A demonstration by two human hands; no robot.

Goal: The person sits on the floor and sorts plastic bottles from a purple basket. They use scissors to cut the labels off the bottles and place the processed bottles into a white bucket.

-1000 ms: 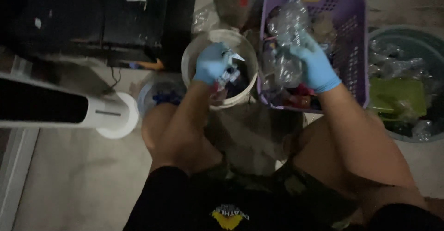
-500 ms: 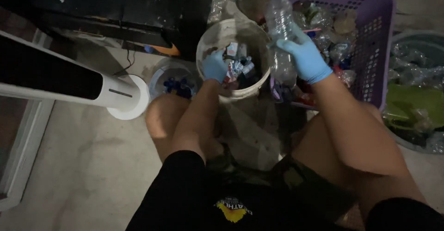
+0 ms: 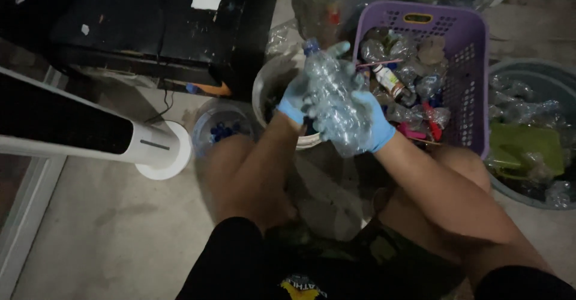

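Gripping a crumpled clear plastic bottle (image 3: 333, 103) with both blue-gloved hands, centre of the frame, blue cap pointing to the upper left. Left hand (image 3: 298, 99) wrapped round the upper part near the cap, fingers curled shut on the plastic. Right hand (image 3: 373, 123) clasped on the lower body, fingers pressed into the creased wall. Held above a white bucket (image 3: 268, 90), just left of a purple basket (image 3: 458, 48) packed with more crushed bottles. Small clear tub of blue caps (image 3: 221, 130) left of the bucket. White fan base (image 3: 161, 150) at mid left, grey-green tub (image 3: 528, 132) at far right.
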